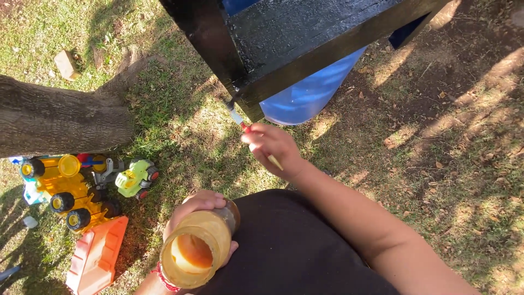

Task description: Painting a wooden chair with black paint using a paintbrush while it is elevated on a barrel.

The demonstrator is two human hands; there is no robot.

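One jar (195,251), one paintbrush (240,121), two hands.

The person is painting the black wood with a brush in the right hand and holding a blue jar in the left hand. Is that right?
Not quite: the jar is not blue but yellowish-amber, as the head view shows. The rest holds: the right hand holds a brush against the black wood, and the left hand holds the jar.

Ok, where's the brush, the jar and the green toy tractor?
brush (236,116), head view, on its metal band.
jar (196,248), head view, on its side near the rim.
green tractor (134,177), head view, on its body.
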